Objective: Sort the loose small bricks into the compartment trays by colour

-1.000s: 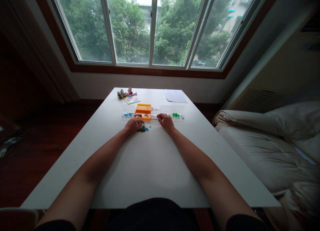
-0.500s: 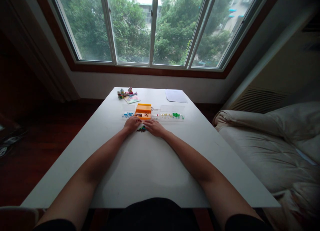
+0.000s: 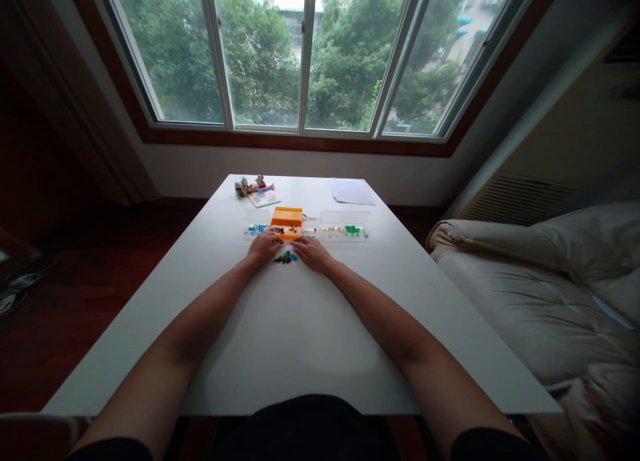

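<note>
My left hand (image 3: 265,248) rests at the front left corner of an open orange box (image 3: 287,216). Its fingers are drawn together, and anything between them is too small to make out. At the front right corner of that box is my right hand (image 3: 312,253), fingers stretched out toward the left. Between and just below the hands lies a small pile of green, blue and dark pieces (image 3: 286,257) on the white table (image 3: 300,328). Dark brown pieces (image 3: 278,230) sit inside the orange box.
Left of the box, a clear case holds blue pieces (image 3: 258,228). To its right, another clear case (image 3: 345,217) holds pale and green pieces (image 3: 353,229). Farther back are small figurines (image 3: 250,185), a coloured card (image 3: 265,198) and white paper (image 3: 352,191). A sofa (image 3: 530,274) stands at right.
My right hand has drawn slightly right, away from the left hand, its fingers less extended. More of the small pile now shows, including blue pieces. My left hand has barely moved.
</note>
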Available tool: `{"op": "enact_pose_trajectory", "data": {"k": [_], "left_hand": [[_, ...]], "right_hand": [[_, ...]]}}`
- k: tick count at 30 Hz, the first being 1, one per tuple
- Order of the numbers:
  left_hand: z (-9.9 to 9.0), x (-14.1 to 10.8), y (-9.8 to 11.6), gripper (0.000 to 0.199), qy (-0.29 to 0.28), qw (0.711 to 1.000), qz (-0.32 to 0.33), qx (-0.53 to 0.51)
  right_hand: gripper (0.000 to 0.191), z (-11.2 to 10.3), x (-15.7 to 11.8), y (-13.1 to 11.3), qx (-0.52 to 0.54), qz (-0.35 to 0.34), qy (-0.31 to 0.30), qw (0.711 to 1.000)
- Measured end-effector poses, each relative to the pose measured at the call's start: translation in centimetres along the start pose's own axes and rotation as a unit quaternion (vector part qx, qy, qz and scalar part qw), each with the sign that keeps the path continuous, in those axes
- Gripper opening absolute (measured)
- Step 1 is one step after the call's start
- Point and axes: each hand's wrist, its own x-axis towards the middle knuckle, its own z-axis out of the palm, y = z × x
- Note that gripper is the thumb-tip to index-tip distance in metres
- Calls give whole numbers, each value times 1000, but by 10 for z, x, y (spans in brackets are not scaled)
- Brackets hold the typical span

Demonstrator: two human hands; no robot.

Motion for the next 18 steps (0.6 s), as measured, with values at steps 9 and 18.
{"op": "enact_pose_trajectory", "data": {"k": [9, 18], "left_hand": [[0, -1, 1, 21, 6, 999, 20, -34], [4, -3, 0, 17, -4, 993, 101, -56]], "right_hand": [[33, -34, -4, 6, -2, 77, 218, 973], [35, -30, -11, 50, 2, 210, 285, 935]]}}
